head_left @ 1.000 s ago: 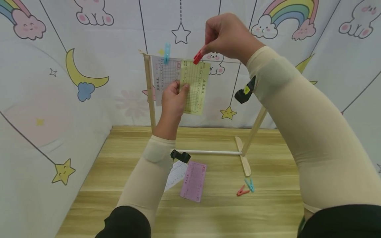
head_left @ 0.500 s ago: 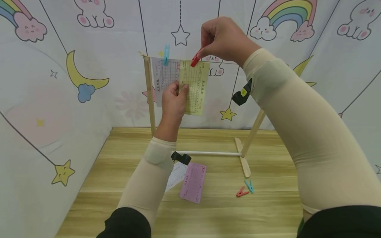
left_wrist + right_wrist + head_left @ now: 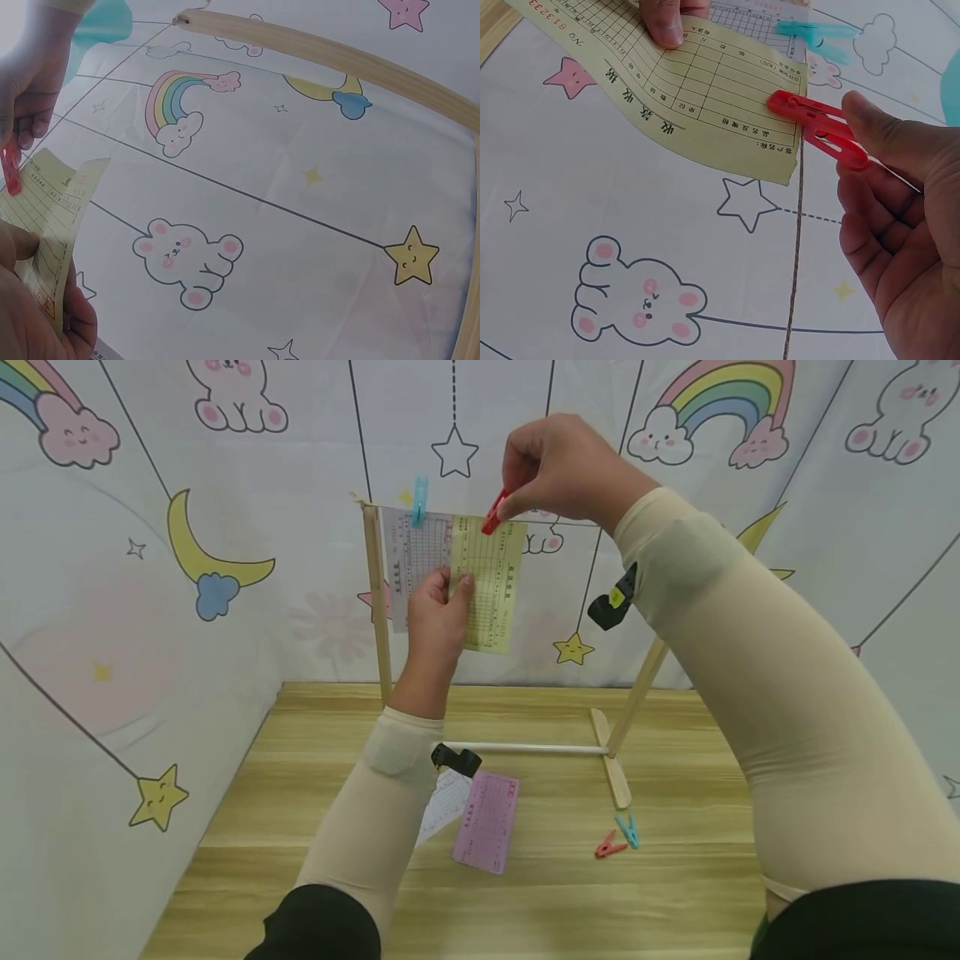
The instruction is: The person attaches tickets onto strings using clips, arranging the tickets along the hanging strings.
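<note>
A yellow receipt slip [image 3: 491, 585] hangs at the string [image 3: 799, 225], its top edge in the mouth of a red clothespin [image 3: 814, 120]. My right hand [image 3: 562, 468] pinches the handles of that clothespin between thumb and fingers. Lower down, my left hand [image 3: 438, 618] holds the left edge of the yellow slip, thumb in front. Behind and left of it hangs a pale printed slip [image 3: 423, 547], held to the string by a blue clothespin [image 3: 419, 502]. In the left wrist view the yellow slip [image 3: 56, 210] is bent along its length.
A wooden post [image 3: 377, 602] bears the string on the left; another post [image 3: 637, 693] leans at the right. On the table lie a pink slip [image 3: 487, 822], a white slip [image 3: 446, 806] partly behind my left arm, a red clothespin [image 3: 610, 845] and a blue clothespin [image 3: 628, 831].
The whole head view has shifted slightly downward. My right hand has come down and a little left with the red clothespin; my left hand keeps its hold on the yellow slip.
</note>
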Action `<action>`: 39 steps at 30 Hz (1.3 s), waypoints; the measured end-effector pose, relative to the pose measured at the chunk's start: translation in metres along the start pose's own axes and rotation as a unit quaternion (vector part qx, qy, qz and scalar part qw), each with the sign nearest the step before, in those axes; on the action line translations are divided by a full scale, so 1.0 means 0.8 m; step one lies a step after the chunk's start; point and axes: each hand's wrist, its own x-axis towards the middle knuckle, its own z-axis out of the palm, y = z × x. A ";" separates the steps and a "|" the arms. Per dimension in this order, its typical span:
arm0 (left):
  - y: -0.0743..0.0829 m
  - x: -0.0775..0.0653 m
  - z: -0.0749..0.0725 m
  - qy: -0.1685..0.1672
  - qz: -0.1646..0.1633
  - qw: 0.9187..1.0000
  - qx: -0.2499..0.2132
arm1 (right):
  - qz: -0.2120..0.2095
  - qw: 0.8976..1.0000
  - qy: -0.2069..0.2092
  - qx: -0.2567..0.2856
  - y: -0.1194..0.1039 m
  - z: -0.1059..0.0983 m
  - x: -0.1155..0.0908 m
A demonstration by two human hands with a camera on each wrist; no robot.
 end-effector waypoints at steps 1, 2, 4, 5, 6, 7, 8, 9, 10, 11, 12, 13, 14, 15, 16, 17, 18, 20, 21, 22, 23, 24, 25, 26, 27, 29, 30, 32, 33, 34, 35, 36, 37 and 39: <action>0.000 0.000 0.000 0.000 0.001 1.000 0.001 | -0.001 1.000 -0.002 0.002 0.000 0.000 -0.001; 0.000 0.000 0.000 0.001 0.001 1.000 0.002 | -0.002 1.000 -0.003 0.003 0.000 0.000 -0.001; 0.000 -0.001 0.001 0.001 0.003 1.000 0.003 | -0.003 1.000 -0.007 0.006 0.000 0.000 -0.003; 0.000 -0.001 0.001 0.001 0.003 1.000 0.005 | -0.004 1.000 -0.007 0.006 0.001 0.000 -0.003; -0.001 -0.001 0.001 0.000 0.003 1.000 0.004 | -0.005 1.000 -0.008 0.004 0.001 0.000 -0.003; -0.001 -0.001 0.001 0.000 0.003 1.000 0.004 | -0.005 1.000 -0.009 0.003 0.001 0.000 -0.004; -0.001 -0.001 0.001 0.000 0.003 1.000 0.004 | -0.006 1.000 -0.011 0.001 0.002 0.000 -0.004; -0.002 -0.001 0.001 0.000 0.003 1.000 0.004 | -0.006 1.000 -0.012 0.000 0.003 0.000 -0.004; -0.002 -0.001 0.001 0.000 0.002 1.000 0.005 | -0.007 1.000 -0.013 -0.002 0.003 0.000 -0.003; -0.002 -0.001 0.001 0.000 0.002 1.000 0.005 | -0.007 1.000 -0.014 -0.002 0.004 0.000 -0.003; -0.002 -0.001 0.001 0.000 0.001 1.000 0.005 | -0.007 1.000 -0.016 -0.003 0.004 0.000 -0.003; -0.002 -0.001 0.001 0.001 0.001 1.000 0.005 | -0.006 1.000 -0.017 -0.004 0.005 0.001 -0.003; -0.002 -0.001 0.001 0.001 0.001 1.000 0.005 | -0.007 1.000 -0.017 -0.006 0.006 0.001 -0.003; -0.002 -0.001 0.001 0.001 0.000 1.000 0.005 | -0.008 1.000 -0.018 -0.007 0.006 0.001 -0.003; -0.002 -0.001 0.001 0.001 -0.002 1.000 0.006 | -0.008 1.000 -0.018 -0.008 0.007 0.001 -0.004; -0.002 -0.002 0.001 0.001 -0.003 1.000 0.006 | -0.006 1.000 -0.019 -0.008 0.007 0.001 -0.004; -0.002 -0.002 0.001 0.001 -0.004 1.000 0.006 | -0.006 1.000 -0.019 -0.009 0.008 0.001 -0.004; -0.002 -0.003 0.002 0.001 -0.005 1.000 0.007 | -0.005 1.000 -0.019 -0.009 0.009 0.001 -0.005; -0.002 -0.003 0.002 0.000 -0.005 1.000 0.007 | -0.003 1.000 -0.019 -0.009 0.009 0.001 -0.005; -0.003 -0.003 0.002 0.000 -0.005 1.000 0.007 | -0.002 1.000 -0.019 -0.010 0.010 0.000 -0.006; -0.003 -0.004 0.002 -0.001 -0.004 1.000 0.006 | 0.000 1.000 -0.019 -0.011 0.010 -0.001 -0.006; -0.003 -0.004 0.002 -0.002 -0.002 1.000 0.005 | 0.001 1.000 -0.017 -0.013 0.011 -0.001 -0.006; -0.004 -0.004 0.001 -0.002 -0.001 1.000 0.005 | 0.002 1.000 -0.015 -0.015 0.012 -0.002 -0.007; -0.004 -0.004 0.001 -0.003 0.000 1.000 0.004 | 0.003 1.000 -0.012 -0.017 0.013 -0.002 -0.008; -0.005 -0.004 0.000 -0.003 0.001 1.000 0.003 | 0.004 1.000 -0.009 -0.019 0.014 -0.002 -0.009; -0.006 -0.005 -0.001 -0.001 0.003 1.000 0.009 | 0.007 1.000 0.003 -0.022 0.018 -0.002 -0.012; -0.007 -0.006 -0.002 0.001 0.004 1.000 0.015 | 0.008 1.000 0.010 -0.026 0.019 -0.001 -0.015; -0.010 -0.007 -0.004 0.007 0.000 1.000 0.024 | 0.005 0.999 0.031 -0.031 0.024 0.002 -0.022; -0.011 -0.008 -0.005 0.011 -0.001 0.999 0.031 | 0.006 0.999 0.044 -0.032 0.026 0.004 -0.026; -0.013 -0.009 -0.006 0.014 -0.003 0.999 0.038 | 0.005 0.998 0.058 -0.032 0.028 0.006 -0.030; -0.015 -0.009 -0.007 0.016 -0.006 0.999 0.040 | 0.007 0.997 0.073 -0.033 0.031 0.008 -0.035; -0.018 -0.010 -0.008 0.018 -0.011 0.999 0.043 | 0.009 0.996 0.087 -0.032 0.033 0.010 -0.040; -0.021 -0.010 -0.009 0.022 -0.014 0.999 0.045 | 0.010 0.994 0.102 -0.030 0.035 0.011 -0.044; -0.027 -0.011 -0.012 0.028 -0.015 0.998 0.054 | 0.015 0.991 0.131 -0.024 0.039 0.012 -0.054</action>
